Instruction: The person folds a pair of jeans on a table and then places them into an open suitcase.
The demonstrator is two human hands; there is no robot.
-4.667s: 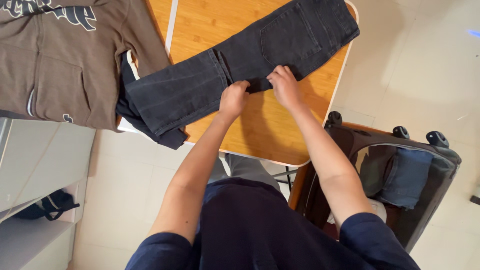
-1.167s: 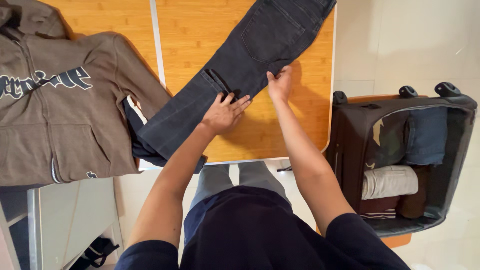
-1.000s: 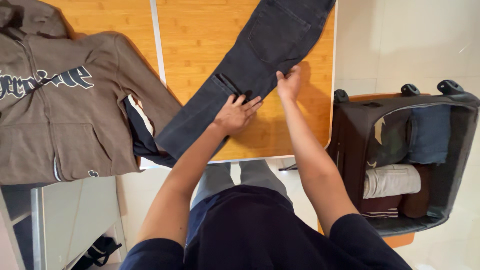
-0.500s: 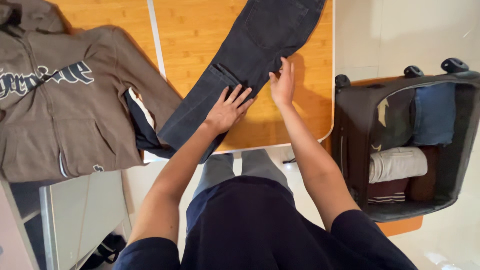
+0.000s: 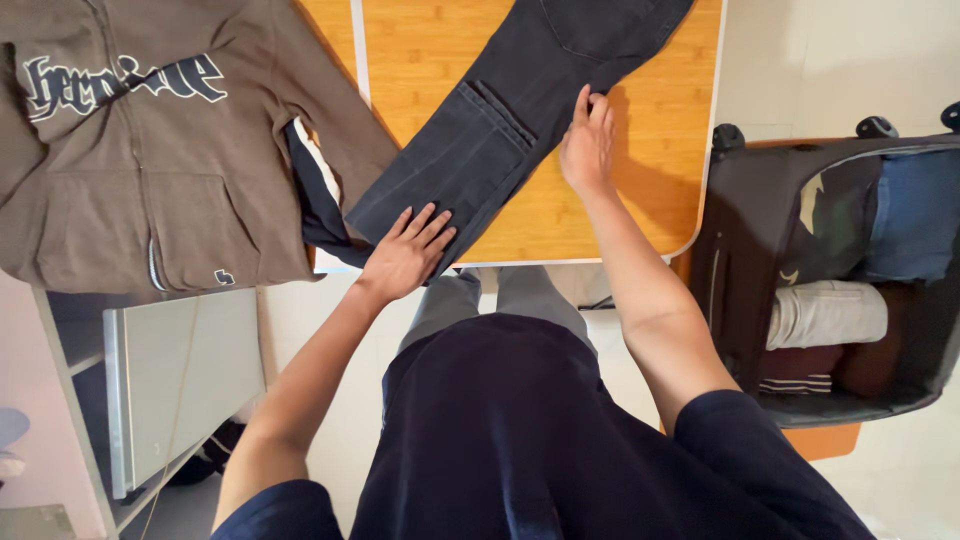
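Note:
Dark grey jeans (image 5: 500, 130) lie folded lengthwise and slanted across the wooden table (image 5: 640, 180). My left hand (image 5: 405, 255) lies flat with fingers spread on the lower end of the jeans, near the table's front edge. My right hand (image 5: 588, 145) rests flat, palm down, at the jeans' right edge further up, partly on the table. Neither hand grips the cloth.
A brown zip hoodie (image 5: 150, 140) with a dark garment (image 5: 320, 210) under it is spread at the left. An open dark suitcase (image 5: 740, 260) stands at the right with folded clothes inside. A grey shelf unit (image 5: 170, 380) stands lower left.
My left hand has slid down the jeans from the middle fold to the lower end. My right hand has stayed flat at the right edge. The view has shifted.

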